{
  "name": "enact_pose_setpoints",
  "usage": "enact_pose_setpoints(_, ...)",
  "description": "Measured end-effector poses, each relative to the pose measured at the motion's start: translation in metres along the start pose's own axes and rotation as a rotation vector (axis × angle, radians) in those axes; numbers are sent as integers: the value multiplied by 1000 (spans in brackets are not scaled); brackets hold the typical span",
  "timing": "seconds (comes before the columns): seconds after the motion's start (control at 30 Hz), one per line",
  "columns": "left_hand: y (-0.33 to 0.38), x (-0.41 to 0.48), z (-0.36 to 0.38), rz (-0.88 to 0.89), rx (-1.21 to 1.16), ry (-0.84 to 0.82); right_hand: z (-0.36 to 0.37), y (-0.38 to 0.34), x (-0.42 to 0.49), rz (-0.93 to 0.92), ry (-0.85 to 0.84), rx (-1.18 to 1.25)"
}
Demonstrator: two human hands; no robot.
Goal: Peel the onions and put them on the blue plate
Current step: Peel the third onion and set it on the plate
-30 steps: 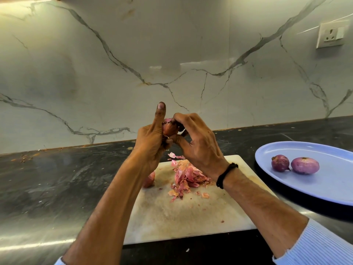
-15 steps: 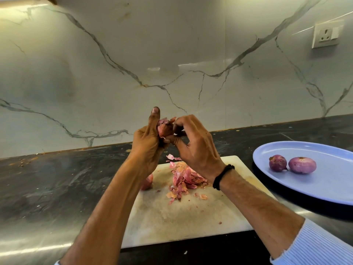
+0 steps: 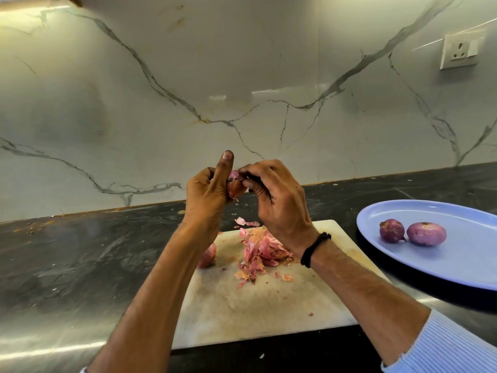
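Our left hand (image 3: 207,195) grips a small red onion (image 3: 234,184), fingers curled round it and the thumb standing straight up beside it. Our right hand (image 3: 279,208) meets it from the other side, fingertips pinching at the top of the onion, where a flap of purple skin shows. We hold both hands raised above the far edge of the chopping board (image 3: 242,313). A black band (image 3: 313,249) circles the right wrist, and a pale blue ribbed sleeve (image 3: 443,345) covers that arm lower down.

Under our hands a heap of pink and tan skins (image 3: 261,251) lies on the board, with a few loose flakes scattered around it. Another onion (image 3: 208,255) sits on the board just left of the heap, partly hidden behind our left forearm.

The board rests on a dark, glossy counter (image 3: 80,251). To the right of the board lies the blue plate (image 3: 457,270), and on it two peeled onions (image 3: 392,230) sit side by side, touching or nearly so; we cannot tell which.

Behind the counter rises a white marble wall (image 3: 242,76) with grey veins, and a white socket (image 3: 461,51) is fixed high on its right side.
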State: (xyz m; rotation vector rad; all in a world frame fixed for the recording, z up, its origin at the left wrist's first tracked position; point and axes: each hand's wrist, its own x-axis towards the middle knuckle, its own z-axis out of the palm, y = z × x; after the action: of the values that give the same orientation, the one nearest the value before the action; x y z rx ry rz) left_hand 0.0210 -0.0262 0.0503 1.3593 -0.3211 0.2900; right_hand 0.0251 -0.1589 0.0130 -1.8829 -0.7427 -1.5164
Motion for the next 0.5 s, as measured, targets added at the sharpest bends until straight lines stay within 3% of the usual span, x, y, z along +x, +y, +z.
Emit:
enact_pose_setpoints(0.3, 4, 3, 3, -118, -189, 99, 2, 1, -2, -13, 39, -25)
enact_pose_setpoints(0.5, 7, 1, 5, -101, -257, 105, 4, 4, -4, 71, 50, -57)
